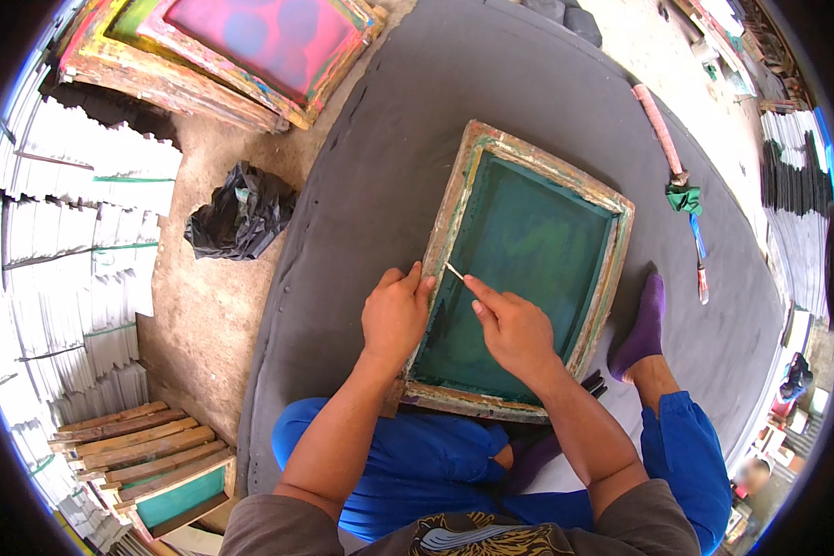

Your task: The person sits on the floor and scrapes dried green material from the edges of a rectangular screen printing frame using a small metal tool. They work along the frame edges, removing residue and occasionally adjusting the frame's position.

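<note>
Left hand (396,310) grips the frame (553,168), long axis slanting away rightward; right hand (519,332) pinches a white stick (454,271) pointing forward-left.

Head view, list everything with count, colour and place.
Mat: one, dark grey, centre.
Screen: one, green, on mat.
Thin stick: one, white, right hand.
Painted frames: multiple, pink and yellow, upper left.
Plastic bag: one, black, left of mat.
Sheet stacks: several, mostly white, both sides.
Small frames: several, brown, lower left.
Wrapped handle: one, pink, right on mat.
Cloth: one, green, below handle.
Clutter: uncountable, mixed, right edge.
Shirt: one, grey-brown, bottom.
Trousers: one pair, blue, bottom.
Socks: two, purple, near screen.
Left hand: one, bare, screen's left edge.
Right hand: one, bare, over screen.
</note>
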Available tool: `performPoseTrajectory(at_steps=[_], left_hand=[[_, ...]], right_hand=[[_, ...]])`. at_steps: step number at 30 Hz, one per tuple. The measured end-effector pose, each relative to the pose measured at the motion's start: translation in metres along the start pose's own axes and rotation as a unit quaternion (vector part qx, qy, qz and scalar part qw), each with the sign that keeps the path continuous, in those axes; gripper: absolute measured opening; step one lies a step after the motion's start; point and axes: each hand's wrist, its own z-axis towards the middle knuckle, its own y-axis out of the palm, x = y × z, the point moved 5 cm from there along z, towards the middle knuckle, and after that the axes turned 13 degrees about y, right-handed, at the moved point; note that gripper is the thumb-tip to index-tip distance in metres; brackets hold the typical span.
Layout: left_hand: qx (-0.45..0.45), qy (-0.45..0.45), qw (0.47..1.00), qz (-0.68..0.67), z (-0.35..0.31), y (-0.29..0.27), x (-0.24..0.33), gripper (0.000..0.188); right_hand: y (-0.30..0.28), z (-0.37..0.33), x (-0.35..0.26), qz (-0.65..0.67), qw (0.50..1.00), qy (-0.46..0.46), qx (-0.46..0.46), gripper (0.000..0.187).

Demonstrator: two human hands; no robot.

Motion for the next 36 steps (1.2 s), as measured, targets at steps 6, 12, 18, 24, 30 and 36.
performPoseTrajectory(at_steps=[6, 12, 18, 24, 30, 36], left_hand=[[0.016, 0.005, 1.000, -0.006, -0.003, 0.001, -0.001, 0.032], [0.025, 0.061, 0.998, 0.014, -0.003, 0.001, 0.003, 0.027], [0.016, 0.064, 0.997, 0.026, -0.003, 0.001, 0.004, 0.026], [0.011, 0.052, 0.998, 0.028, -0.002, 0.002, 0.004, 0.027], [0.008, 0.058, 0.998, 0.031, -0.001, 0.001, 0.004, 0.026], [0.018, 0.060, 0.997, 0.039, -0.002, 0.000, 0.001, 0.027]], right_hand=[[-0.008, -0.006, -0.019, -0.108, 0.994, 0.022, -0.022, 0.044], [-0.002, -0.008, -0.034, -0.148, 0.988, 0.036, -0.026, 0.044], [0.004, -0.002, -0.018, -0.056, 0.994, 0.035, -0.085, 0.047], [0.015, 0.008, 0.008, 0.069, 0.996, -0.028, -0.049, 0.045], [0.036, 0.021, 0.031, 0.294, 0.943, 0.041, -0.151, 0.044], [0.014, 0.010, 0.005, -0.002, 0.997, -0.025, -0.074, 0.044]])
